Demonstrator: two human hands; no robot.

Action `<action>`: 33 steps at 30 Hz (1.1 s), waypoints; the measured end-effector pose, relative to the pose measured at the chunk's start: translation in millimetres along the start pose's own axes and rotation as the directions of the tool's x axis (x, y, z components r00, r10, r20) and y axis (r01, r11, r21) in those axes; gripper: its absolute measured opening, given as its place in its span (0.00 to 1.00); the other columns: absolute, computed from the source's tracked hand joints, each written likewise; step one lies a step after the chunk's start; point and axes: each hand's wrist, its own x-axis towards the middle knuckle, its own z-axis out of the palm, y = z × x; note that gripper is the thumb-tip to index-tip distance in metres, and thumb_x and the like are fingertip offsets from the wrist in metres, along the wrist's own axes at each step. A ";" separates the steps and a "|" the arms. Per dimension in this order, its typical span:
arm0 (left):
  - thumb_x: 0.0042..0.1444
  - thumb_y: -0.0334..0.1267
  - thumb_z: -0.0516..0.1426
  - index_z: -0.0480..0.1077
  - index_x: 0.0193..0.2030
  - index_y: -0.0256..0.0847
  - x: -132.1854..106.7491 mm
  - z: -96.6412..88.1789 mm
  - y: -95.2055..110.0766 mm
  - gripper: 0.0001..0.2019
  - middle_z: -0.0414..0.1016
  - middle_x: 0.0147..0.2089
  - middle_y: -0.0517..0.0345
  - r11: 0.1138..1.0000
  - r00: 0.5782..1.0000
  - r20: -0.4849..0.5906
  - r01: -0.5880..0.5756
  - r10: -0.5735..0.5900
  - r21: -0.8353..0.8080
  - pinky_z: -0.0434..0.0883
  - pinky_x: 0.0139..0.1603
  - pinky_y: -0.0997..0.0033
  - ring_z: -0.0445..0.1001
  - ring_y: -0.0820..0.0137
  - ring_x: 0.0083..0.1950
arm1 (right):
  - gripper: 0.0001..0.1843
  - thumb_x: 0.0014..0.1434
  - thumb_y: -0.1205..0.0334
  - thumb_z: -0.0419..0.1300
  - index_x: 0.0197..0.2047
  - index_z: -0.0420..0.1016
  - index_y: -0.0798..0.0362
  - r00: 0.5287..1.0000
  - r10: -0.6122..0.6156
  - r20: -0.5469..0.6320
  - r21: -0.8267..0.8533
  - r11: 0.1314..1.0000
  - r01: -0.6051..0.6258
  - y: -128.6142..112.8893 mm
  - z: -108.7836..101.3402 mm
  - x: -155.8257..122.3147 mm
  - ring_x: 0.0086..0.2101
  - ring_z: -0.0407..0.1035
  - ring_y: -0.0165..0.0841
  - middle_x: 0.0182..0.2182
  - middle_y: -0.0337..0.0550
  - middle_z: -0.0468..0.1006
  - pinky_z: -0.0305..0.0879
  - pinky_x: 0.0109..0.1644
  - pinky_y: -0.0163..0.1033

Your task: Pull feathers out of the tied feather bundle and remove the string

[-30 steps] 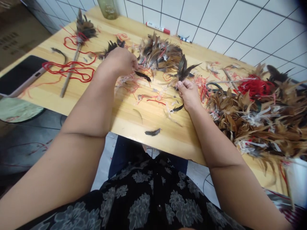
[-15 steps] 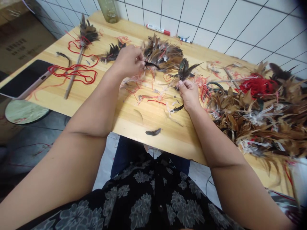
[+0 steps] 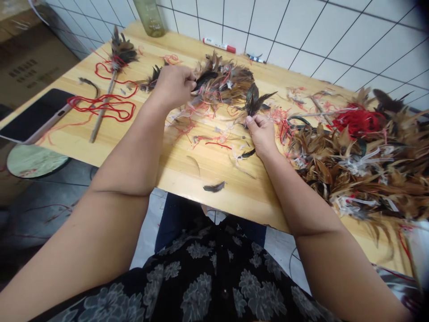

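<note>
My left hand [image 3: 174, 85] is closed in a pinch on a dark feather [image 3: 204, 77] at the near edge of a brown feather pile [image 3: 224, 82] in the middle of the wooden table [image 3: 214, 165]. My right hand [image 3: 261, 132] is closed round the stems of a small bunch of dark feathers [image 3: 254, 99] that stands upright above it. Red and white thread scraps [image 3: 214, 138] lie between the two hands.
A big heap of brown feathers with red thread [image 3: 362, 152] fills the right side. A stick with a feather tuft and red cord [image 3: 107, 89] lies at the left, beside a phone [image 3: 33, 116]. A marker [image 3: 219, 44] and a bottle [image 3: 150, 18] stand by the tiled wall. A loose feather [image 3: 214, 187] lies near the front edge.
My left hand has carried the dark feather up from the table toward the middle pile. My right hand has stayed in place with its bunch.
</note>
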 end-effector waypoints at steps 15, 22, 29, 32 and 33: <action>0.60 0.46 0.75 0.71 0.37 0.46 -52.0 74.2 32.2 0.17 0.79 0.30 0.61 0.735 0.925 0.336 0.103 0.178 -0.671 0.76 0.46 0.58 0.75 0.68 0.36 | 0.30 0.68 0.39 0.76 0.28 0.71 0.50 0.996 0.076 0.046 0.038 0.996 -0.078 5.9 7.5 1.8 0.32 0.61 0.29 0.27 0.34 0.67 0.62 0.41 0.38; 0.65 0.36 0.67 0.66 0.39 0.50 -62.4 81.4 40.6 0.12 0.78 0.33 0.61 0.822 0.944 0.302 0.064 0.134 -0.566 0.82 0.53 0.47 0.79 0.62 0.38 | 0.36 0.62 0.32 0.78 0.25 0.67 0.50 0.991 0.081 0.104 -0.003 0.997 -0.081 -0.5 9.1 2.1 0.32 0.60 0.28 0.25 0.33 0.65 0.59 0.39 0.37; 0.68 0.37 0.66 0.68 0.41 0.47 -65.3 87.9 38.2 0.10 0.76 0.34 0.61 0.871 0.958 0.244 -0.013 0.151 -0.491 0.80 0.55 0.55 0.79 0.64 0.43 | 0.37 0.60 0.32 0.80 0.25 0.66 0.49 0.991 0.069 0.119 -0.042 0.997 -0.064 5.0 11.4 3.8 0.32 0.59 0.29 0.24 0.33 0.62 0.57 0.39 0.38; 0.68 0.35 0.66 0.68 0.41 0.45 -66.5 88.1 38.3 0.10 0.74 0.33 0.62 0.883 0.962 0.215 -0.049 0.167 -0.467 0.78 0.55 0.59 0.77 0.66 0.44 | 0.35 0.60 0.33 0.80 0.26 0.67 0.49 0.992 0.045 0.120 -0.090 0.995 -0.035 9.9 11.6 4.6 0.33 0.61 0.30 0.25 0.34 0.63 0.60 0.40 0.39; 0.68 0.34 0.66 0.69 0.41 0.45 -66.8 87.6 38.4 0.10 0.74 0.33 0.62 0.877 0.959 0.226 -0.043 0.170 -0.479 0.78 0.54 0.61 0.77 0.66 0.43 | 0.35 0.61 0.33 0.79 0.26 0.67 0.49 0.992 0.033 0.121 -0.104 0.994 -0.020 11.0 11.3 4.9 0.34 0.62 0.31 0.26 0.34 0.64 0.61 0.41 0.40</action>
